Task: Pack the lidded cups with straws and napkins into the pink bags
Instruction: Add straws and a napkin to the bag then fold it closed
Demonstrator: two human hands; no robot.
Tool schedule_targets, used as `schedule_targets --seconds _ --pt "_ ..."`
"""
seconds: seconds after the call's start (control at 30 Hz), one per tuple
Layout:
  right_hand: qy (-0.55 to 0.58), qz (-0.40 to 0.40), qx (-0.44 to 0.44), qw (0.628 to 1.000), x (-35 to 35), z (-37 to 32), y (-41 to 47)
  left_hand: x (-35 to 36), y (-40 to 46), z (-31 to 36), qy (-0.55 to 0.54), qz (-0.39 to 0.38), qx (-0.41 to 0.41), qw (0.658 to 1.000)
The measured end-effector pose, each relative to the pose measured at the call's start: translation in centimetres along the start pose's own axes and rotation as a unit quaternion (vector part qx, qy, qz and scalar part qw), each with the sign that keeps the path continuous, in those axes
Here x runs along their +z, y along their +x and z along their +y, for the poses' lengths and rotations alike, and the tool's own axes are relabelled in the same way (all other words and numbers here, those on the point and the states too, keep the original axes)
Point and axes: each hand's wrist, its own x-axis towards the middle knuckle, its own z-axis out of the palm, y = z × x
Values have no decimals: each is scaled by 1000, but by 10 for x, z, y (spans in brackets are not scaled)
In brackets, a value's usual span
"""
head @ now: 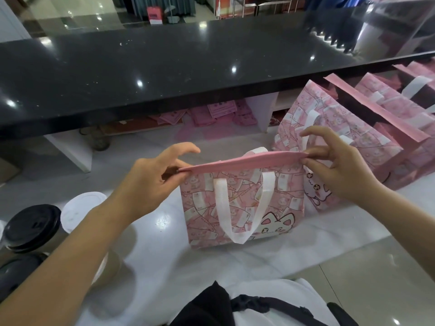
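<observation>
pink bag (244, 205) upright on white desk (164, 255), centre. left hand (150, 184) and right hand (339, 170) each pinch one end of its top rim, mouth pulled flat closed. lidded cups (33, 227) at left; more bags (353, 135) behind right.

**Behind a drinks shop's service counter**

This looks like a takeaway drinks shop, seen from the staff side. A raised black polished counter ledge (164, 74) runs across above a lower white worktop (164, 243). Paper cups with black lids (33, 228) and white lids (82, 210) stand at the worktop's left edge. Printed pink carrier bags (242, 205) stand in a row toward its right edge. Stacks of flat pink bags (221, 109) lie on the shelf under the ledge. Beyond the ledge, glass panels (235, 5) front a glossy tiled floor (77, 12).
</observation>
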Motion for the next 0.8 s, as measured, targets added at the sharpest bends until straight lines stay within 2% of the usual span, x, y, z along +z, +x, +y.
schedule_targets --seconds 0.13,0.23,0.33,0.5,0.6,0.8 --pt "-25 -17 1 1000 0 -3 -5 -11 0 -2 -12 -31 -16 999" --pt "-100 -46 -49 993 -6 -19 -2 -14 3 5 6 -61 -25 998" --pt "-196 -94 -121 968 -3 -38 8 -7 11 19 68 -83 3 994" --pt "-267 -150 -153 940 16 -67 24 17 34 49 225 -112 33 967" --pt "-306 -185 -175 917 38 -74 25 29 45 60 276 -110 40 954" --pt "-318 -163 -172 918 47 -72 25 28 50 60 281 -128 40 950"
